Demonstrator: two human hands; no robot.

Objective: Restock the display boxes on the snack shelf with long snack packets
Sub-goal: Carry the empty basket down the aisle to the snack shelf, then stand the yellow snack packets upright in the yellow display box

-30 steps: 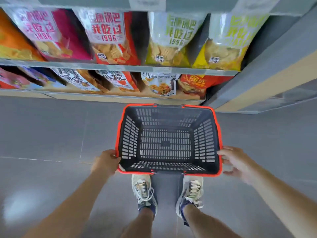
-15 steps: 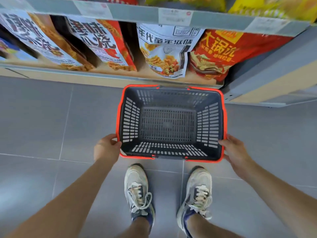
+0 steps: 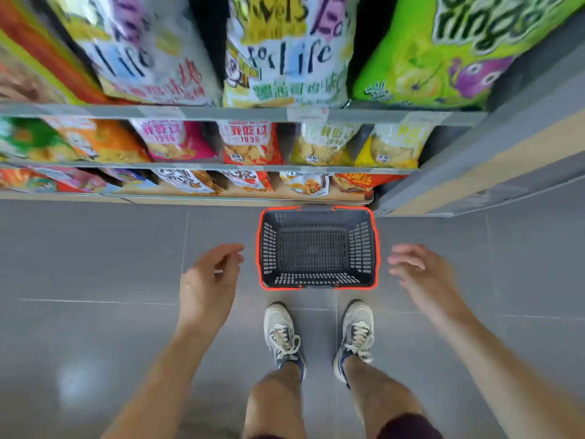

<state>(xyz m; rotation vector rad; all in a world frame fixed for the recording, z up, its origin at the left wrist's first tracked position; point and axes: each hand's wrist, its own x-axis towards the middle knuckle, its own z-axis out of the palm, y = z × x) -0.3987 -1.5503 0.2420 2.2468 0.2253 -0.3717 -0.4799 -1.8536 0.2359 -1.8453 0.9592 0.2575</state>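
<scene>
– On the floor, what was seen?
– A grey, orange-rimmed shopping basket (image 3: 361,248) was found just before the snack shelf (image 3: 221,113).
– And the hands?
– Left hand (image 3: 207,286) and right hand (image 3: 424,277) were held loose-fingered, nothing gripped, flanking the basket.

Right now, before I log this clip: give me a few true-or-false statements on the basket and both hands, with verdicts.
1. The shopping basket is empty. True.
2. The left hand grips the basket's rim. False: it hangs clear of the basket, holding nothing.
3. The right hand holds a snack packet. False: it is empty, fingers spread.
4. The basket stands on the floor before the bottom shelf. True.
</scene>
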